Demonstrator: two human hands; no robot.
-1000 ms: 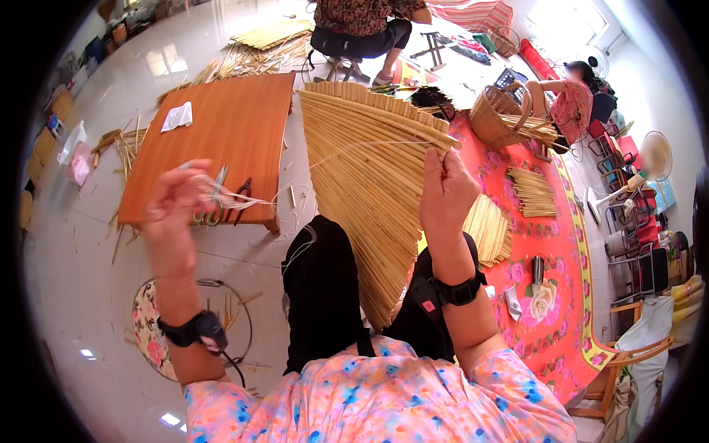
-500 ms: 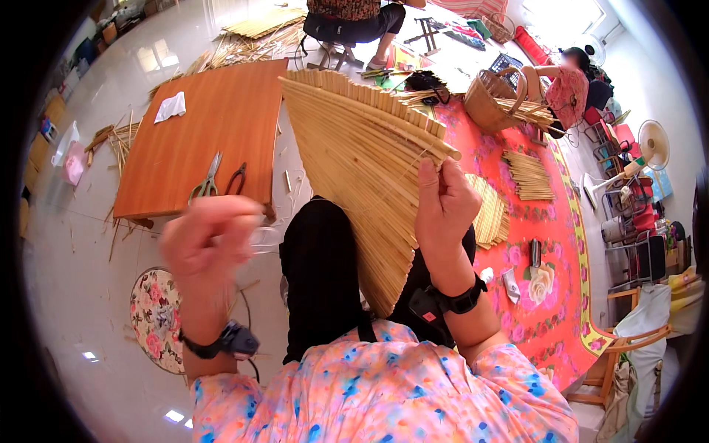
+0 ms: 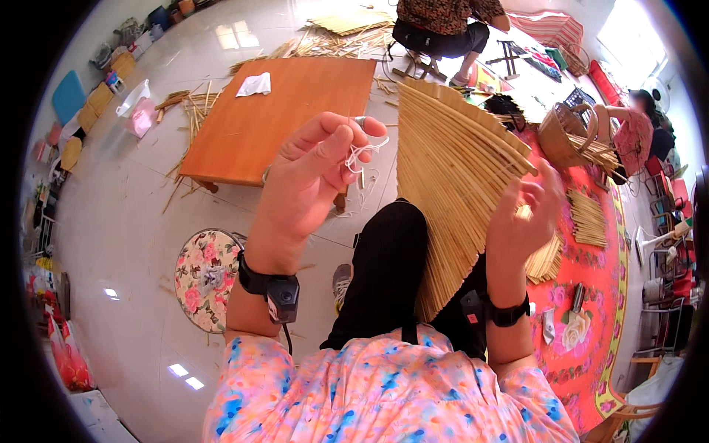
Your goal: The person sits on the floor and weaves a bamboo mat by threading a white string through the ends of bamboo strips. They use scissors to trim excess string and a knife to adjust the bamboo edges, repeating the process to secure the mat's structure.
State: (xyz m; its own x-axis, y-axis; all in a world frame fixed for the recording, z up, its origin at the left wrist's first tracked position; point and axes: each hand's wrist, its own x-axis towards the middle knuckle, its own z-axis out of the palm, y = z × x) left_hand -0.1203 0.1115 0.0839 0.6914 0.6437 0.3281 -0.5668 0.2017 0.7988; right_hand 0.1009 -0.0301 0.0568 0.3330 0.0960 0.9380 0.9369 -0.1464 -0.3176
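Note:
A fan-shaped panel of flat yellow straw-like strips (image 3: 450,177) stands tilted over my lap, its narrow end down between my thighs. My right hand (image 3: 526,218) is at its right edge, thumb in front and fingers loosely bent around the corner; the exact grip is partly hidden. Left of the panel, my raised left hand (image 3: 314,173) pinches white thread (image 3: 362,153), which hangs in loops below the fingers. A metal band (image 3: 360,122) sits on one finger. A thin line at the fingertips may be a needle, too fine to be sure.
An orange wooden table (image 3: 295,96) with a white cloth (image 3: 255,85) stands ahead left. A floral round stool (image 3: 203,277) is at my left. On the red floral mat (image 3: 569,266) lie strip bundles (image 3: 587,218). A wicker basket (image 3: 565,136) and two people are farther off.
My left hand has risen and moved right toward the panel, with thread now plainly visible. My right hand's fingers have loosened from their tight pinch at the corner. The view has swung left.

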